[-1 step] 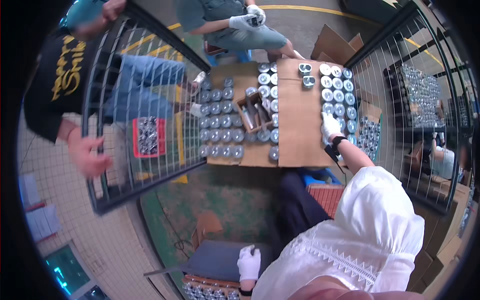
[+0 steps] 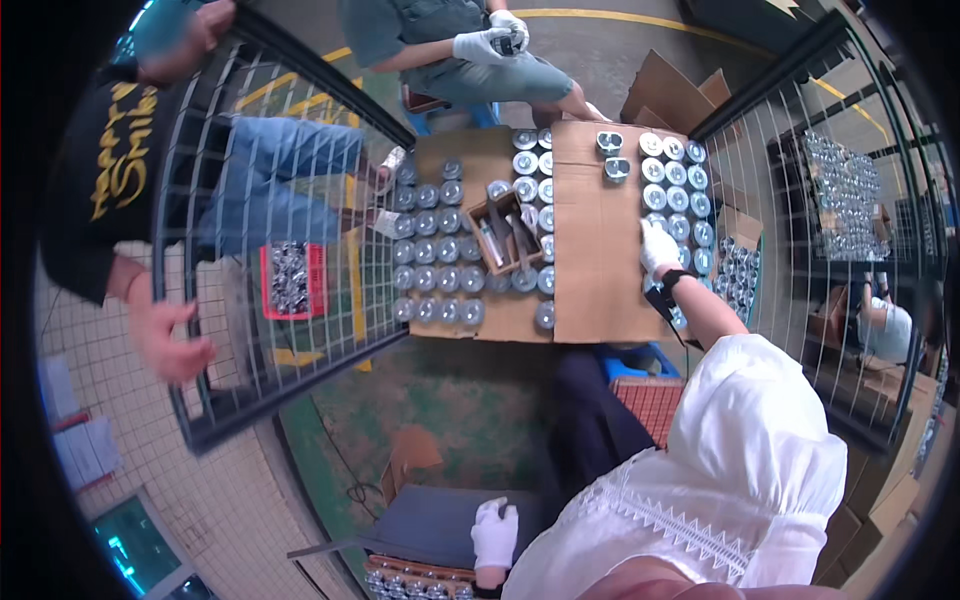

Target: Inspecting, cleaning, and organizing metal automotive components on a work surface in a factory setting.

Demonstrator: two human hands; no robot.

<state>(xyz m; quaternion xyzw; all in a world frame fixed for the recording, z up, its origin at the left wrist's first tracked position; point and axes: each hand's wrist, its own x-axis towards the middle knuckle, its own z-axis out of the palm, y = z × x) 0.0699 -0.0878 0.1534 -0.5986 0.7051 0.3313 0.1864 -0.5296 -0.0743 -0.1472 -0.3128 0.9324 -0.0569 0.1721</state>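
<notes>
My right hand (image 2: 659, 248), in a white glove, is over the left column of round metal parts (image 2: 677, 200) at the table's right side. Its fingers look stretched out against those parts; no grip on one can be made out. A black band is on that wrist, and a black device with a cable (image 2: 661, 300) hangs just below it. My left hand (image 2: 495, 533), also gloved, is low beside my body, over the edge of a dark grey board (image 2: 440, 522). Its fingers are apart and hold nothing I can see.
Cardboard (image 2: 590, 280) covers the table. More round parts (image 2: 430, 250) stand in rows at left, around a wooden box of tools (image 2: 505, 236). Two twin-ring parts (image 2: 616, 170) lie far back. Mesh panels (image 2: 270, 230) flank the table. A seated co-worker's gloved hands (image 2: 492, 42) hold a dark part.
The view has shifted slightly. The hand of the person at the left has dropped a little. Both my hands stay in nearly the same places.
</notes>
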